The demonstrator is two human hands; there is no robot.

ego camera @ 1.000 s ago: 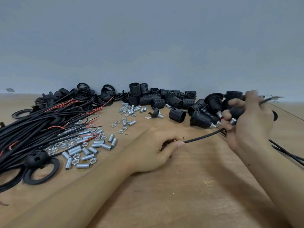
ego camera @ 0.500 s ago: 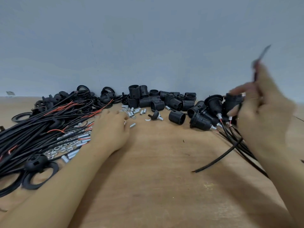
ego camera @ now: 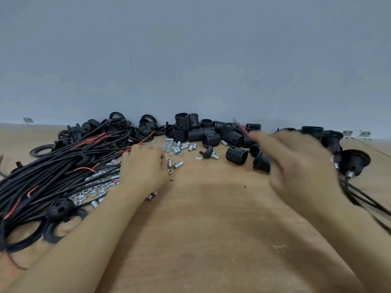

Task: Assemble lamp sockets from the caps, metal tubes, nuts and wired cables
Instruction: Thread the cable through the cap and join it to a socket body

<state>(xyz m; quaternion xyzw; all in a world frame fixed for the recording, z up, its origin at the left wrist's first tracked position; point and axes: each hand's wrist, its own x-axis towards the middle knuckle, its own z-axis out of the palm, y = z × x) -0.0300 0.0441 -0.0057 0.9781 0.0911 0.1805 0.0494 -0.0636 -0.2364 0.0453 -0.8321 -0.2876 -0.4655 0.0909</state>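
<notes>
Plain grey-blue wall (ego camera: 190, 56) behind, wooden tabletop (ego camera: 211, 240) meeting it, soft even light

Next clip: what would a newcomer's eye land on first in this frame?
Probably the big tangle of black cables with red wire ends sprawling over the left of the wooden table. Behind it, black socket parts are heaped along the grey wall, with shiny metal tubes and nuts scattered in front. The left hand rests by the cables; the blurred right hand hovers near the finished sockets.
</notes>
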